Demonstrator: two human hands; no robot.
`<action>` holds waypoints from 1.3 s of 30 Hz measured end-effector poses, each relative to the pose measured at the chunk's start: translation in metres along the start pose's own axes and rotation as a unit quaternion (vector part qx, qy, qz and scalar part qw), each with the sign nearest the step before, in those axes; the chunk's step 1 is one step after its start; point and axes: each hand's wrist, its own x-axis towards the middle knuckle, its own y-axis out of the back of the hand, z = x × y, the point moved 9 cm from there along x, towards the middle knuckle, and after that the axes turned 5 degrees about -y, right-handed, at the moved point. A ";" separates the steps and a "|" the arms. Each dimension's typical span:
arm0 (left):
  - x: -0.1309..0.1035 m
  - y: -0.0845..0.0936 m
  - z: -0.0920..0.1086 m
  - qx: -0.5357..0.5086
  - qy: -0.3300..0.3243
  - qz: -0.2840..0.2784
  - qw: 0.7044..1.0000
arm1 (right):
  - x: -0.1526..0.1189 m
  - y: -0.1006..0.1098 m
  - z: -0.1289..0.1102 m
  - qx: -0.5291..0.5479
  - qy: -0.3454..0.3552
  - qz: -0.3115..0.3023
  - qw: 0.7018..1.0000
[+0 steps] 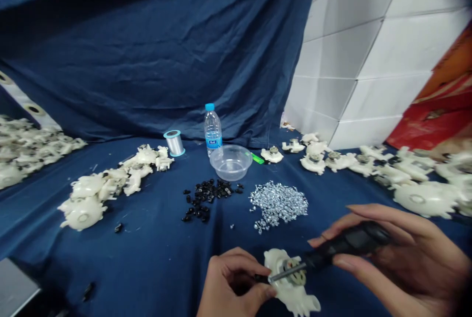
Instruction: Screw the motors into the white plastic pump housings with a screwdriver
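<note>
1. Clamping right hand (413, 260) around black-handled screwdriver (350, 245); pinching small black piece (261, 278) with left hand (234, 282); holding both hands apart from each other.
2. Slanting screwdriver shaft down-left over white plastic housing (293, 298), pointing tip at its left edge, just beside left fingertips.
3. Locating housing: lying at near side of blue-covered desk (155, 258), between both hands.
4. Showing farther back: pile of silver screws (278, 204), pile of black pieces (208, 193), clear bowl (230, 169).
5. Not making out any screw under tip: too small.
6. Risking tip slipping because of shaft slant, possibly jabbing nearby left fingertips.
7. Possibly skewing or dropping black piece, given fingertip-only pinch.
8. Possibly turning housing under torque, lacking visible firm grip.
</note>
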 end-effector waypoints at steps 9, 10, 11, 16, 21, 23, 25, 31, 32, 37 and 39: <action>-0.002 -0.002 0.030 0.026 -0.016 -0.007 1.000 | 0.005 -0.012 -0.010 0.059 -0.007 -0.119 0.991; -0.003 -0.002 0.030 0.030 -0.015 -0.008 0.999 | 0.005 -0.010 -0.010 0.050 -0.003 -0.101 0.994; -0.003 -0.001 0.030 0.035 -0.015 -0.010 0.999 | 0.004 -0.009 -0.010 0.034 0.000 -0.086 0.996; -0.002 -0.001 0.029 0.062 -0.013 -0.028 0.998 | 0.004 -0.010 -0.013 -0.031 0.020 -0.055 0.998; -0.003 -0.001 0.037 0.069 -0.026 -0.016 0.997 | 0.003 -0.010 -0.015 -0.039 0.031 -0.060 0.997; -0.003 -0.002 0.039 0.070 -0.034 -0.018 0.997 | 0.001 -0.010 -0.015 -0.031 0.032 -0.069 0.997; -0.004 -0.002 0.039 0.070 -0.037 -0.021 0.997 | 0.000 -0.010 -0.013 -0.016 0.030 -0.084 0.996; -0.007 0.000 0.037 0.062 -0.060 -0.042 0.995 | 0.008 -0.003 -0.006 -0.011 0.009 -0.066 0.998; -0.007 0.001 0.039 0.067 -0.068 -0.043 0.995 | 0.010 -0.002 -0.004 -0.012 0.001 -0.060 0.998; -0.009 0.001 0.050 0.133 -0.119 -0.052 0.983 | 0.013 -0.002 0.001 0.012 -0.027 -0.061 0.998; -0.008 0.000 0.056 0.179 -0.144 -0.046 0.972 | 0.013 -0.002 0.001 0.018 -0.032 -0.059 0.998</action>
